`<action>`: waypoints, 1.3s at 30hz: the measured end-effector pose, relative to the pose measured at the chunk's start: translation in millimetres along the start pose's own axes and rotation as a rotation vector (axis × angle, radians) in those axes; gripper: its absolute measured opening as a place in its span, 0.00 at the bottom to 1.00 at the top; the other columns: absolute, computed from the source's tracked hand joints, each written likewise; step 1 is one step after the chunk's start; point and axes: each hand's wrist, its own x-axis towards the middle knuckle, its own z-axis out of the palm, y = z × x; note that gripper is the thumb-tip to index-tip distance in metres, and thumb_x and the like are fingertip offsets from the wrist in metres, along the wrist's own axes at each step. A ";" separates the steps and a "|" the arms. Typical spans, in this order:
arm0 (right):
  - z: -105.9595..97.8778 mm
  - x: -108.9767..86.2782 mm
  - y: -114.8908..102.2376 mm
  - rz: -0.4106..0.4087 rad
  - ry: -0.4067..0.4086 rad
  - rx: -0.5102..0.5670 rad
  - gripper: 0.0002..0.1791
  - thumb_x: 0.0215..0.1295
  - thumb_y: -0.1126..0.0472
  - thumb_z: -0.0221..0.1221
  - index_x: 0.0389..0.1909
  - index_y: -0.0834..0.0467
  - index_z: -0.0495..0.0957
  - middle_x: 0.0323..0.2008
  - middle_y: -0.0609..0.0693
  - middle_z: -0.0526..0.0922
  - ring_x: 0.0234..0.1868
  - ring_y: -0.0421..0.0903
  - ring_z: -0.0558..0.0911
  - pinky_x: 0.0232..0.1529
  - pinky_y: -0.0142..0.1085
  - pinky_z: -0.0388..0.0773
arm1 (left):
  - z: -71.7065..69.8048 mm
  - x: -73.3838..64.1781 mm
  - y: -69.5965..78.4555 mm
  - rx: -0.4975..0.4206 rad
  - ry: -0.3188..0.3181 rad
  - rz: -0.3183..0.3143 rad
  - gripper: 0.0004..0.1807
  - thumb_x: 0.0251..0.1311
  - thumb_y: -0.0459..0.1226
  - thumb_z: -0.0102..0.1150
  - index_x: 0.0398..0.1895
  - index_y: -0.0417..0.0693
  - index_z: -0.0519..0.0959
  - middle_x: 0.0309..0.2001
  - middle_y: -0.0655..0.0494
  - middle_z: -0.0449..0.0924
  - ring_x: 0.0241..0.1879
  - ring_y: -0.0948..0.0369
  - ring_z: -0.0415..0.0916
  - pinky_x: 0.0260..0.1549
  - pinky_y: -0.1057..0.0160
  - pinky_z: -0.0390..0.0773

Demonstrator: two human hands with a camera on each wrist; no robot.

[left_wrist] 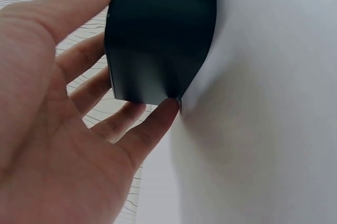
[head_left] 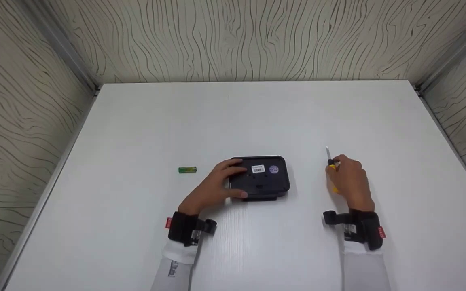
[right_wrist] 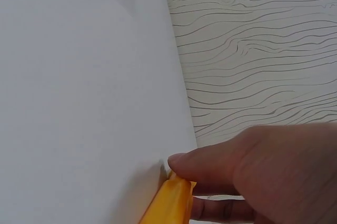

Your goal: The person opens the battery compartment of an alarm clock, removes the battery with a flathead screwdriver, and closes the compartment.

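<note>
A black rectangular device (head_left: 259,181) with rounded corners lies on the table, its label side up. That face carries a white barcode label (head_left: 258,169) and a round purple sticker (head_left: 274,169). My left hand (head_left: 213,185) grips its left end, thumb at the near edge and fingers over the top. In the left wrist view, fingertips reach along the end of the device (left_wrist: 158,50). Off to the right, my right hand (head_left: 351,180) holds a screwdriver by its yellow handle (right_wrist: 169,203). The screwdriver's metal shaft (head_left: 328,152) points away from me.
Left of the device, a green battery (head_left: 187,169) lies on the white table (head_left: 233,121). Panels with a wood-grain pattern (head_left: 241,40) stand behind the table and at both sides. Each wrist wears a black camera strap.
</note>
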 end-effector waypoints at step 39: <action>9.0 -4.6 -26.8 -0.391 -0.257 0.309 0.59 0.46 0.49 0.75 0.76 0.51 0.51 0.75 0.55 0.55 0.71 0.60 0.61 0.64 0.57 0.66 | 0.1 -0.8 1.6 0.021 -0.005 -0.012 0.37 0.53 0.54 0.69 0.67 0.62 0.70 0.75 0.67 0.52 0.77 0.57 0.45 0.71 0.52 0.58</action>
